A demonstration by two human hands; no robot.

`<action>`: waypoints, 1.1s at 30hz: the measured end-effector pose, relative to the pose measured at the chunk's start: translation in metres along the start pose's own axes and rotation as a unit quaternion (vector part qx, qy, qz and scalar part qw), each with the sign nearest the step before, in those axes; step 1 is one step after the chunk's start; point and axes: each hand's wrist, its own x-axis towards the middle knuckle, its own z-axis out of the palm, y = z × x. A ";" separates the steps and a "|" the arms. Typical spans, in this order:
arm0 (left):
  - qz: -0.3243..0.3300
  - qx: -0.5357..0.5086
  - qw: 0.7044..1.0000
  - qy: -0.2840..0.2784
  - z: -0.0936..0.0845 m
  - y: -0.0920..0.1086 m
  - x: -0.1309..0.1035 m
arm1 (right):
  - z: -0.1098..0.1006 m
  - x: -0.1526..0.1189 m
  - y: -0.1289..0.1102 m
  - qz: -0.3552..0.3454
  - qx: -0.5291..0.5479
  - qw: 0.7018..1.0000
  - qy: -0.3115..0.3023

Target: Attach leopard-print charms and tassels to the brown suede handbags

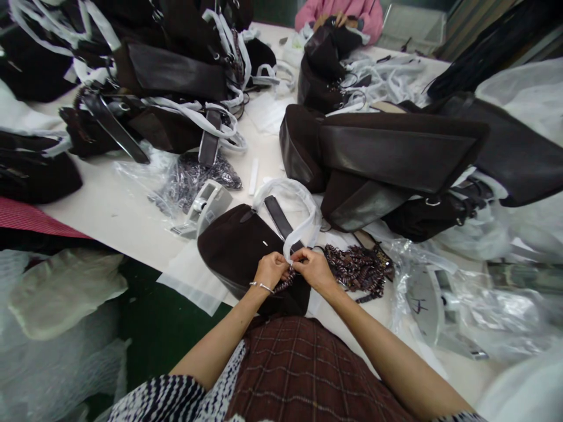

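A dark brown handbag (229, 249) lies tilted on the table right in front of me. Its handle (314, 205) is wrapped in white padding and loops up and away from the bag. At the near end of this handle, my left hand (271, 271) and my right hand (313, 268) meet with pinched fingers. A dark ribbed strap (287, 282) hangs from the left fingers over the bag. Whatever small part sits between the right fingertips is hidden. Inside the handle loop rests a flat dark leather strip (278, 215).
Right of my hands lies a pile of dark ribbed straps (358, 269). More brown bags (396, 149) are stacked behind it; others (176, 70) crowd the far left. A grey dispenser (209, 205) stands beside a plastic bag (193, 176). Across the table sits a person in pink (369, 17).
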 end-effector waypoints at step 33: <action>0.255 0.090 0.963 0.021 -0.003 0.038 -0.031 | -0.011 -0.017 -0.014 -0.012 0.125 0.985 0.117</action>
